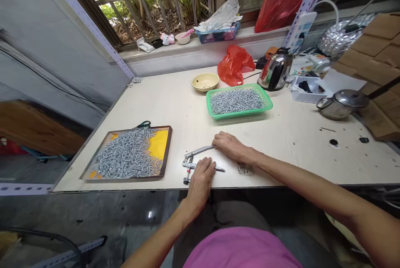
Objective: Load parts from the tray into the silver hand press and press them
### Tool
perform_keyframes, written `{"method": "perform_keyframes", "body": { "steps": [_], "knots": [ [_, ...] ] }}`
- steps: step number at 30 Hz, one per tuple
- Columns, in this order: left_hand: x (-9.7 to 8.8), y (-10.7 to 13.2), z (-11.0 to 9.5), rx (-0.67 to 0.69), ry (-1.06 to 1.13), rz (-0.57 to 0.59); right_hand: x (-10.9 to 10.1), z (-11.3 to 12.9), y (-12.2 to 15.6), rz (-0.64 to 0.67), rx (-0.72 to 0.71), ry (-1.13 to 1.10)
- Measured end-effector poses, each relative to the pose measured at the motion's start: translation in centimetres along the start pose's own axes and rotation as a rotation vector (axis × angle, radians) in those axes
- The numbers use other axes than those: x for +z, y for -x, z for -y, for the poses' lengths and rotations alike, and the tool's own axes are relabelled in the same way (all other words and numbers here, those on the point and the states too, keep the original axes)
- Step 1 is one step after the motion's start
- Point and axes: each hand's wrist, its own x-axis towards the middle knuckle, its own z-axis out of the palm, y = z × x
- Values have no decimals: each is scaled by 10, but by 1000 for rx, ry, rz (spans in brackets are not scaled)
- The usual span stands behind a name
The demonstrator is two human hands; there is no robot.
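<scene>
A grey metal hand tool like pliers [200, 150], with two long handles and a small spring at its left end, lies on the table near the front edge. My left hand [202, 176] rests over its lower handle, fingers close together and bent down around it. At the far end of the upper handle, the curled fingers of my right hand [230, 145] grip the tip. The handles stand apart. Beneath my right forearm sits a small heap of thin metal pieces [246, 169], too fine to make out.
Left on the table [175, 105], a shallow tray [167, 151] holds many small silvery metal parts, with green-handled scissors [144, 124] behind it. Further back are a green basket [239, 113] of similar parts, a yellow bowl [204, 82], a red bag [233, 66], a kettle [275, 72] and a metal pot [339, 107].
</scene>
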Motion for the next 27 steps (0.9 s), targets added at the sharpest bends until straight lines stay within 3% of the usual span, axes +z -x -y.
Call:
{"method": "perform_keyframes", "body": {
  "steps": [5,8,10,12,14,16,18,24,27],
  "knots": [
    [0,-3,-9,8,20,18,-4,-1,-23,17,21,126],
    [-21,-3,-5,-34,-24,-19,-11,4,-25,41,24,166],
    [-44,-2,3,-170,-146,-19,-12,9,-23,48,40,175],
    [-67,-3,13,-348,-284,101,-10,12,-24,60,58,185],
    [-85,-9,22,-545,-325,325,-7,12,-26,80,62,201],
    [-94,-19,27,-717,-285,519,-4,11,-28,83,52,206],
    [-95,-29,29,-796,-257,607,-3,9,-28,59,35,202],
    [-91,-40,30,-601,-377,596,-5,8,-14,-3,39,212],
    [-93,-41,37,-500,-417,652,-2,5,-8,-3,59,225]
  ]
}}
